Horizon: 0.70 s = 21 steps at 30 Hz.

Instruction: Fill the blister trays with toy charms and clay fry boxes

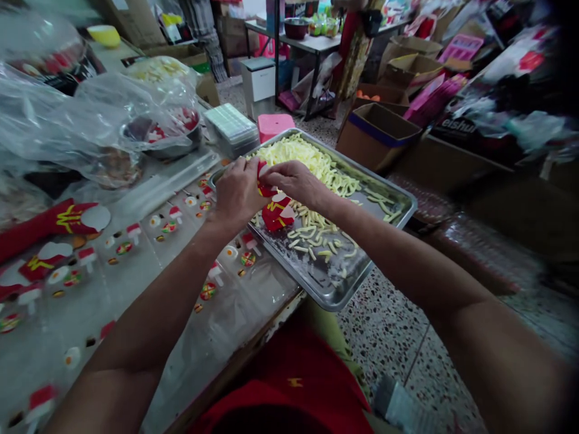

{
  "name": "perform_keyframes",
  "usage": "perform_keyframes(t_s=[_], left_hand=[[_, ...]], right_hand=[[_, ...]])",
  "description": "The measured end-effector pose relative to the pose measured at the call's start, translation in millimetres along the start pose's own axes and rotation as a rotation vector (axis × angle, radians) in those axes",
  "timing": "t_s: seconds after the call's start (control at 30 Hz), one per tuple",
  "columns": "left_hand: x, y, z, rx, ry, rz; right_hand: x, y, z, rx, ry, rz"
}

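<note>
Over the near left part of a metal tray (pixel 392 224), my left hand (pixel 236 190) is closed around a small red fries carton (pixel 262 181) with a yellow mark. My right hand (pixel 296 182) has its fingers pressed together at the carton's upper edge; what they pinch is hidden. Just below lies another red carton (pixel 277 214) with a white back flap. Pale yellow miniature fries (pixel 312 160) are heaped at the tray's far side, with loose ones scattered nearer me.
Plastic-covered sets of miniature food pieces (pixel 169 228) lie in rows on the table at left. Stacked red cartons (pixel 75 218) lie farther left. Behind are a metal bowl (pixel 158 144), clear boxes (pixel 231 128) and a pink stool (pixel 275 125). Cardboard boxes (pixel 375 135) stand right.
</note>
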State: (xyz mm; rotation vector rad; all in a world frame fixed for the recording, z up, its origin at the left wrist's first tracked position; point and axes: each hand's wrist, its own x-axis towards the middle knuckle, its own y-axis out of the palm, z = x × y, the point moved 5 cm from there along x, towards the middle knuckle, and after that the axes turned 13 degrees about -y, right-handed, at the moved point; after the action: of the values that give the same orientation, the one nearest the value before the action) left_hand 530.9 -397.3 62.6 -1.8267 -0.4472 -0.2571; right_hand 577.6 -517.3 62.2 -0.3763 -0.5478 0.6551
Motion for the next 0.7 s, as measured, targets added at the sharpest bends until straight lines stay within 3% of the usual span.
perform_keyframes(t_s=[0.17,0.33,0.47,0.6,0.7], left_hand=[[2,4,-19,-0.043,0.022,0.062],[-2,14,-23,-0.067,0.082,0.134],[2,15,5,-0.073,0.047,0.115],[0,8,42,-0.090,-0.091,0.053],[-12,-4,56,-0.118,-0.128,0.020]], right_hand=[[-12,-9,-12,0.206,0.112,-0.102],[-25,-6,-12,-0.092,0.118,-0.168],[-30,-25,-14,-0.308,0.089,-0.273],[-28,-55,-44,-0.264,0.108,-0.266],[-41,-74,-56,-0.319,0.139,-0.295]])
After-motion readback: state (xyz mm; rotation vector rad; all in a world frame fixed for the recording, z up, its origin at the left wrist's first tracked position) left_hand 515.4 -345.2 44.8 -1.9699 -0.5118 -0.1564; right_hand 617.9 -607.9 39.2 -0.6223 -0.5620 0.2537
